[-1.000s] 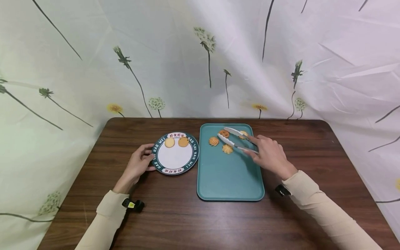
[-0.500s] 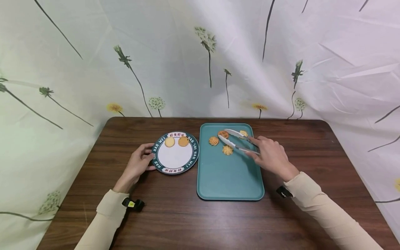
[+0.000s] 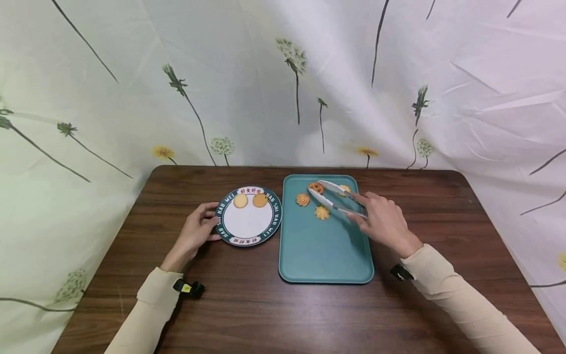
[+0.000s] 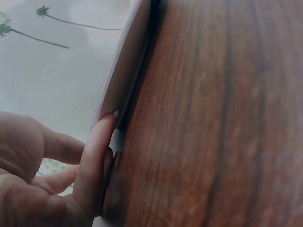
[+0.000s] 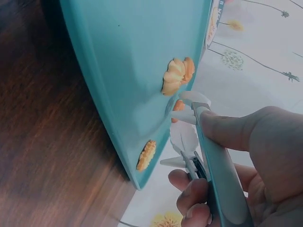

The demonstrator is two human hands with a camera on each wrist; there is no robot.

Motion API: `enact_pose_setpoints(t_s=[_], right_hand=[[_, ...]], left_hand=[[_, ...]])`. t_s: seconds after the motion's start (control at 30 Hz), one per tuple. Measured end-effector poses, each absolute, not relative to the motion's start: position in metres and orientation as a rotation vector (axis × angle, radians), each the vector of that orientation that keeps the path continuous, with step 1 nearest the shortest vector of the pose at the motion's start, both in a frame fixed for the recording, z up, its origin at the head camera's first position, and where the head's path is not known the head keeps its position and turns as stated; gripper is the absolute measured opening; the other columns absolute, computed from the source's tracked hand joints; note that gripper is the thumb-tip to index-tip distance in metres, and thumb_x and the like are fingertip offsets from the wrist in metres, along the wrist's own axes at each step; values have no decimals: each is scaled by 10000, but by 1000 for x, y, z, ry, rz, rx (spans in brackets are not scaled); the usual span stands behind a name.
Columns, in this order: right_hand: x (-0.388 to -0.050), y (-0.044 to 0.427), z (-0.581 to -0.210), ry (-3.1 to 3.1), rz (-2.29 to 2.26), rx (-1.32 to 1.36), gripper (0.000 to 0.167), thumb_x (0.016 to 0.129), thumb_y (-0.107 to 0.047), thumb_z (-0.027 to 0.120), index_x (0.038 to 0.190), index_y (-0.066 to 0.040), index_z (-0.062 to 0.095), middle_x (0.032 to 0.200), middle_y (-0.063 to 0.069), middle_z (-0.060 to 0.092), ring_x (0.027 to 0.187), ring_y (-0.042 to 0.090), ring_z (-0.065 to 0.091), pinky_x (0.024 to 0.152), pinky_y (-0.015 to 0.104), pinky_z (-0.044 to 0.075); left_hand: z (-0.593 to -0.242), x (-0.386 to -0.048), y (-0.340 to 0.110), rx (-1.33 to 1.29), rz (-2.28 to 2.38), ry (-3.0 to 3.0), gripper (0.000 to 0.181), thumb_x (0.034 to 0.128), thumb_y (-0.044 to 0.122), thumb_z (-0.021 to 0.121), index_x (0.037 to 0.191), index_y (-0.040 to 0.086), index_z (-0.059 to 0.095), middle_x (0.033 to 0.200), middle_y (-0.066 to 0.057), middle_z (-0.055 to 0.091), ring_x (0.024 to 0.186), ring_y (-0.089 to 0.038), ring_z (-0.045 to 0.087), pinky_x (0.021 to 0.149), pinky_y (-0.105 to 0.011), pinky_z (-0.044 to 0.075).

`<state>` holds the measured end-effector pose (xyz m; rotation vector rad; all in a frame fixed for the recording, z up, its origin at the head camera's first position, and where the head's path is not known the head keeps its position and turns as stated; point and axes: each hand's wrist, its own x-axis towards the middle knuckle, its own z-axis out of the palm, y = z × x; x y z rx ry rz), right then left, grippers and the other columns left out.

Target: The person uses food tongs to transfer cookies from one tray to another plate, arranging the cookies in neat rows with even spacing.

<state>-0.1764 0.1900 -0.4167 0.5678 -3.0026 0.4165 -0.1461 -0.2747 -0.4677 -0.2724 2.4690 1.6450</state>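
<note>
My left hand (image 3: 197, 229) grips the left rim of a round plate (image 3: 247, 221) with a dark green border; in the left wrist view its fingers (image 4: 94, 156) lie at the plate's edge (image 4: 124, 71). Two round cookies (image 3: 240, 201) lie on the plate. My right hand (image 3: 383, 219) holds metal tongs (image 3: 325, 200) over the teal tray (image 3: 326, 255). The spread tong tips are at a pretzel-shaped cookie (image 3: 316, 187). Around it on the tray lie a swirled cookie (image 3: 302, 199), a flower-shaped cookie (image 3: 322, 212) and a pale cookie (image 3: 344, 190), partly behind the tongs.
Plate and tray sit side by side on a dark wooden table (image 3: 247, 305). Behind the table hangs a pale cloth (image 3: 256, 98) printed with dandelions. Each wrist wears a small black device, one (image 3: 188, 289) at the left cuff.
The tong tips have shifted very slightly to the right, and the pretzel-shaped cookie has moved slightly to the left and up. My left hand and the plate keep their place.
</note>
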Motion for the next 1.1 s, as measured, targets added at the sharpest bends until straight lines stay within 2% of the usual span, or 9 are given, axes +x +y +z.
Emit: enact_pose_setpoints(t_s=[0.2, 0.43, 0.9, 1.1], right_hand=[[-175, 188, -413, -2981, 424, 577, 610, 967, -433, 725, 1490, -149, 589, 1236, 149, 684, 576, 200, 513, 391, 278, 374], [-172, 181, -410, -2981, 449, 587, 605, 964, -433, 733, 1489, -168, 592, 1101, 129, 675, 549, 186, 475, 375, 276, 354], [-163, 150, -404, -2914, 465, 700, 601, 945, -430, 761, 1484, -218, 599, 1329, 145, 692, 502, 162, 507, 368, 267, 385], [-160, 136, -406, -2898, 459, 730, 588, 934, -427, 776, 1462, -221, 621, 1237, 126, 717, 469, 135, 455, 358, 241, 356]], left_hand=[[-465, -147, -274, -276, 1642, 2473, 515, 1110, 120, 436, 1611, 69, 329, 1423, -253, 419, 1082, -272, 580, 749, -279, 687], [-464, -147, -274, -264, 1651, 2471, 510, 1106, 112, 436, 1605, 65, 338, 1421, -258, 419, 1075, -267, 583, 757, -286, 688], [-466, -145, -275, -286, 1635, 2476, 498, 1100, 94, 442, 1591, 78, 360, 1399, -255, 425, 1036, -249, 590, 755, -289, 689], [-465, -145, -273, -274, 1662, 2458, 513, 1101, 107, 448, 1602, 69, 343, 1424, -258, 423, 1054, -251, 590, 744, -281, 687]])
